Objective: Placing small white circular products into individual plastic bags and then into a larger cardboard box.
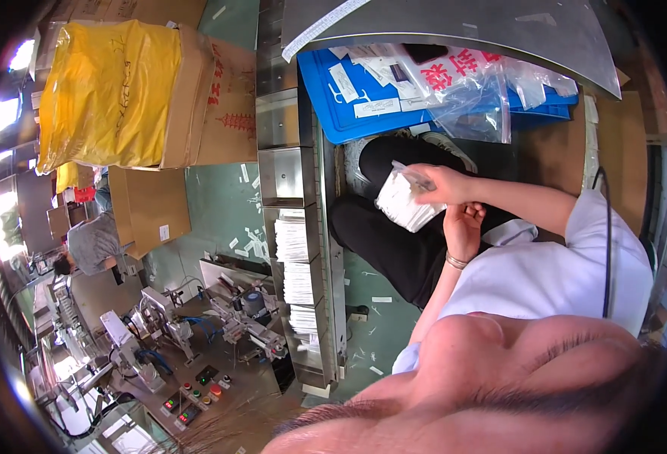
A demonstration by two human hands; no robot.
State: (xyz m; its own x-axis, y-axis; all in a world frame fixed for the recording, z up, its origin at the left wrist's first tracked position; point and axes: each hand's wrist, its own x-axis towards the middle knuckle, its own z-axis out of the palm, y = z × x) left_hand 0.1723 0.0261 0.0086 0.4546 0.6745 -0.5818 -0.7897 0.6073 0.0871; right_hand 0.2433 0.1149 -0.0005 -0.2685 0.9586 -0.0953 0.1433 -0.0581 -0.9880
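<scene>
A clear plastic bag [407, 203] packed with small white pieces rests above my lap. My right hand [441, 184] grips the bag from its upper side, fingers over the plastic. Close by the bag's lower right edge, my left hand [464, 225] has its fingers curled in. Whether anything is pinched in those curled fingers is hidden. A bracelet circles the left wrist. Past my knees lies a blue tray [332, 121] that holds loose white packets [379, 106] and clear bags with red print [473, 98].
A metal rack [284, 178] with stacked white packets [294, 284] runs along my left. Over the tray juts a metal sheet [485, 26]. Farther left are a yellow bag [114, 94], cardboard boxes [148, 204], machinery [163, 325] and a person in grey [93, 244]. Scraps litter the green floor [224, 200].
</scene>
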